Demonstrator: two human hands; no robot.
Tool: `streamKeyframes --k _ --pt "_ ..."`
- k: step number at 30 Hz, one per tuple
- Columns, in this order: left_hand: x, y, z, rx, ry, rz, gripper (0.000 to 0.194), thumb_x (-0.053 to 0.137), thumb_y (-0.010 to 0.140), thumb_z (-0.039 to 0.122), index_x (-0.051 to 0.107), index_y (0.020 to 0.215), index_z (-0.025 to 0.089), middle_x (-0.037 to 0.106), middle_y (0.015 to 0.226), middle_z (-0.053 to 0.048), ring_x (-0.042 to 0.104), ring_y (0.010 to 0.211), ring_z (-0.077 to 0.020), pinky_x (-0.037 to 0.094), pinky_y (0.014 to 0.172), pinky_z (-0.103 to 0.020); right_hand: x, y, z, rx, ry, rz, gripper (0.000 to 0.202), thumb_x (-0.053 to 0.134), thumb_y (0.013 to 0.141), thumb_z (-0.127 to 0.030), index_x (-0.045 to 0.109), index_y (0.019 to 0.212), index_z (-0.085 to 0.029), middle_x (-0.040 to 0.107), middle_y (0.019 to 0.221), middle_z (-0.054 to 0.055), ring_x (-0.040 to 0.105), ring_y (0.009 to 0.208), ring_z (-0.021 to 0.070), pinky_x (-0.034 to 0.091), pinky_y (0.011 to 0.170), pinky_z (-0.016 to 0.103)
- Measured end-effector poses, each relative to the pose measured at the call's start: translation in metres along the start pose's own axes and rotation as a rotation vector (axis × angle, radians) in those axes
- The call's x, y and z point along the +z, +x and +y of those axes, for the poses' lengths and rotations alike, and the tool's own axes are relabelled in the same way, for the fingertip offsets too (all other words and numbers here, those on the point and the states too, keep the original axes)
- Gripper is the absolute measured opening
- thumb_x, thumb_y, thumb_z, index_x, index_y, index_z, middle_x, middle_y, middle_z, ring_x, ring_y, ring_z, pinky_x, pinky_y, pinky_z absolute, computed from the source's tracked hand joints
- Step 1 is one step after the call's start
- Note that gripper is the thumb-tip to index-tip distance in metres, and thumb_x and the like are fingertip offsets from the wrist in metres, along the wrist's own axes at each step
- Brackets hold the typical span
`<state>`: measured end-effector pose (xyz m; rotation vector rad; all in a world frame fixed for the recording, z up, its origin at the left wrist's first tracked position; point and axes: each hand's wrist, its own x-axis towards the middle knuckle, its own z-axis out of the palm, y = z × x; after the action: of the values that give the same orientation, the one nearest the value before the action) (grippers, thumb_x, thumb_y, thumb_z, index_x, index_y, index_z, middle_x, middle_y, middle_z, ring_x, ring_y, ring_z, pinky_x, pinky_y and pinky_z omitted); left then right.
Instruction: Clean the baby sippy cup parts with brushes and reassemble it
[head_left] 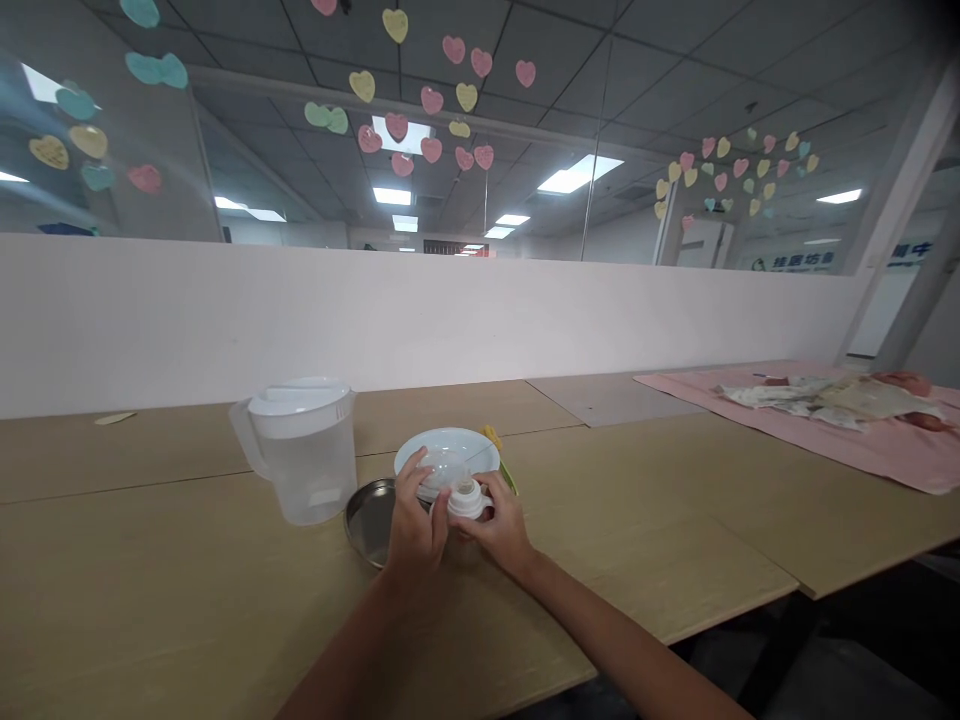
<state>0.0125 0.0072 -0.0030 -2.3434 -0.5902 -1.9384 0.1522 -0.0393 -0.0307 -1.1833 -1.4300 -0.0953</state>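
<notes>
Over the near rim of a white bowl (448,438), I hold a white baby bottle top (468,503) with a clear teat and a small side handle. My right hand (501,525) pinches it at the right, thumb below and fingers by the handle. My left hand (414,520) is curled at its left side, the thumb against the white part. The left fingertips reach in front of the bowl, and what lies behind them is partly hidden. A round metal dish (370,520) sits just left, partly covered by my left hand.
A clear plastic pitcher (311,465) with a white lid stands to the left. Something yellow and green (493,437) lies behind the bowl. A pink cloth (795,420) with crumpled fabric (840,400) covers the far right. A low white wall (450,320) with glass above backs the table.
</notes>
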Motion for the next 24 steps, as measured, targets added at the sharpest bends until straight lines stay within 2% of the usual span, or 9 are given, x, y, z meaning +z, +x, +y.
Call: streamKeyframes --k 3,5,12,19,21,24 --pt "0.001 -0.001 0.002 0.071 -0.058 -0.092 0.026 0.04 0.09 0.027 0.038 0.115 0.018 0.049 0.126 -0.017 0.048 0.118 -0.0239 0.044 0.093 -0.041 0.0 0.0 -0.002 -0.009 0.004 0.015 0.039 0.069 0.067 -0.042 0.057 0.096 -0.019 0.058 0.084 0.003 0.054 0.075 0.0173 0.043 0.061 0.026" --pt "0.003 -0.003 0.003 0.087 -0.067 -0.112 0.028 0.04 0.091 0.027 0.037 0.117 0.017 0.048 0.126 -0.017 0.048 0.118 -0.0237 0.043 0.093 -0.041 -0.001 0.001 -0.003 -0.012 0.004 0.014 0.035 0.067 0.068 -0.04 0.057 0.095 -0.019 0.058 0.084 0.003 0.054 0.076 0.0178 0.043 0.062 0.026" --pt "0.004 -0.007 0.003 0.048 -0.002 -0.186 0.027 0.04 0.091 0.028 0.045 0.117 0.02 0.049 0.124 -0.014 0.048 0.114 -0.0233 0.042 0.092 -0.041 0.0 -0.001 -0.004 -0.011 0.009 0.015 0.028 0.063 0.071 -0.035 0.06 0.094 -0.02 0.058 0.085 0.004 0.054 0.076 0.0179 0.044 0.066 0.027" --pt "-0.001 -0.008 0.012 -0.074 -0.072 -0.307 0.041 0.038 0.091 0.029 0.038 0.131 0.02 0.052 0.124 -0.012 0.048 0.115 -0.0235 0.038 0.097 -0.042 0.001 -0.005 -0.002 0.006 0.011 -0.033 0.03 0.061 0.075 -0.039 0.06 0.098 -0.02 0.06 0.088 0.005 0.056 0.073 0.0179 0.045 0.059 0.026" --pt "-0.002 -0.009 0.013 -0.124 -0.122 -0.322 0.042 0.038 0.091 0.03 0.037 0.132 0.021 0.051 0.127 -0.012 0.048 0.116 -0.0232 0.038 0.097 -0.041 0.002 -0.007 0.0 0.018 -0.003 -0.019 0.035 0.061 0.075 -0.04 0.059 0.104 -0.02 0.061 0.089 0.006 0.057 0.071 0.0176 0.046 0.058 0.027" --pt "-0.002 -0.011 0.014 -0.184 -0.177 -0.357 0.044 0.039 0.091 0.031 0.037 0.134 0.022 0.049 0.131 -0.011 0.047 0.119 -0.0232 0.038 0.099 -0.039 0.004 -0.01 0.002 0.058 -0.032 0.039 0.061 0.063 0.072 -0.041 0.045 0.126 -0.018 0.062 0.096 0.009 0.059 0.073 0.0188 0.047 0.06 0.029"
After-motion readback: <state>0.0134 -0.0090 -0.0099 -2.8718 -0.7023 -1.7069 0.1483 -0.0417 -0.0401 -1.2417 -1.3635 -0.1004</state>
